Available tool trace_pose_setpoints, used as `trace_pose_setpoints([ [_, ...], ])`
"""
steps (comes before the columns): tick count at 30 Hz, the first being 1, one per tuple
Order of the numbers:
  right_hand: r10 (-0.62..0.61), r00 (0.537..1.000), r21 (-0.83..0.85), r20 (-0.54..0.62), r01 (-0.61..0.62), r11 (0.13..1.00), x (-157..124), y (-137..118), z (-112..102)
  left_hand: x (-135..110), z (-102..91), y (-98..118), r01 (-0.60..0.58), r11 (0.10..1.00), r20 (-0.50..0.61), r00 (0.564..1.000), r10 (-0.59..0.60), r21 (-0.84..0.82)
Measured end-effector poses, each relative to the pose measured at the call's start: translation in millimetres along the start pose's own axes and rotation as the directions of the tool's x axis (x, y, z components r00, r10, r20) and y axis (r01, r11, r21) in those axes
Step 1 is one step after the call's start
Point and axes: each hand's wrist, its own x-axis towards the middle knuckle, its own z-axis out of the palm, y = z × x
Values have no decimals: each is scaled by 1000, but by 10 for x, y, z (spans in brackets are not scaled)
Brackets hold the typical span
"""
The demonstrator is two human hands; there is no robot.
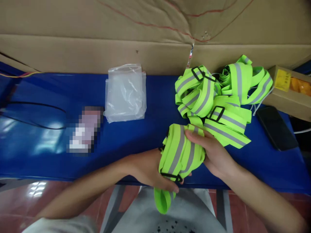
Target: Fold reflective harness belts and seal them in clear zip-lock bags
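Observation:
A bundle of neon-green reflective strap [178,152] with grey stripes and black buckles is held between both hands above the table's front edge. My left hand [155,174] grips its lower left side, thumb across the bottom near a black buckle. A loop of the strap hangs below that thumb. My right hand [213,150] pinches the bundle's upper right side, thumb on top; its other fingers are mostly hidden behind the strap. Just beyond lies a pile of more green reflective straps [206,94], folded and looped, with black buckles showing.
The blue table [126,139] carries a stack of clear plastic bags [125,94] and a blurred-out pinkish item [86,129] on the left. At right are a black phone [277,127], a white cable and a cardboard box [291,92] with orange contents. Large cardboard [97,53] stands behind.

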Motion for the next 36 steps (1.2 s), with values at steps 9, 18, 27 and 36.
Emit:
trace_pose_setpoints([
  [9,-491,782,-595,384,616,516,4,27,-85,-48,-20,-10,-122,989,-5,992,123,87],
  [18,-361,874,-696,325,479,535,-17,167,69,47,-16,-92,-108,993,24,994,107,50],
  [27,-564,807,-709,176,501,496,-36,62,5,45,-65,-54,42,972,-181,980,-85,-230],
  [36,-523,847,-675,97,442,591,-42,10,-21,39,-46,-7,49,970,-202,975,-98,-238],
])
